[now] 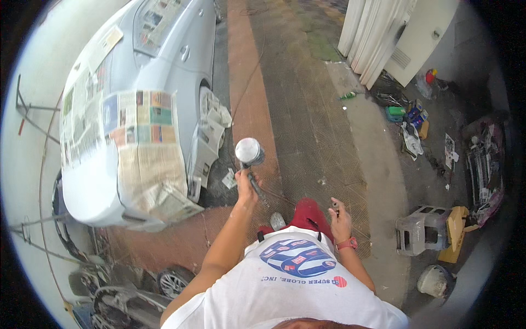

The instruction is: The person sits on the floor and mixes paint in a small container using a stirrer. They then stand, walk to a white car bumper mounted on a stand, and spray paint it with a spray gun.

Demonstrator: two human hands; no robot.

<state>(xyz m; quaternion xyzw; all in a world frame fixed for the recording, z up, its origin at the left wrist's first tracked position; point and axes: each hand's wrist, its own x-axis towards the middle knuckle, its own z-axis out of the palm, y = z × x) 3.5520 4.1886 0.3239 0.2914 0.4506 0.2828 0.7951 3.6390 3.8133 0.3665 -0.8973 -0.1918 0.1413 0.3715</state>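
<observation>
My left hand [247, 185] is closed around the handle of a spray gun [253, 178], held out in front of me near the car's side. A round cup [249, 150] with a pale, paint-smeared lid sits on top of the gun. To the left stands a light silver-white car [156, 68], partly masked with newspaper [150, 164]. More paper [207, 145] hangs over its wheel area. My right hand [341, 222] is beside my right thigh, its fingers curled on a small dark object [335, 206], too small to name.
A thin hose [245, 90] trails along the paved floor. At right are a grey plastic stool [421, 230], a yellow wooden piece [456, 233], a white bucket [435, 281] and scattered clutter [411, 118]. White folding panels [378, 41] stand at the back. A wheel [174, 282] and car parts lie lower left.
</observation>
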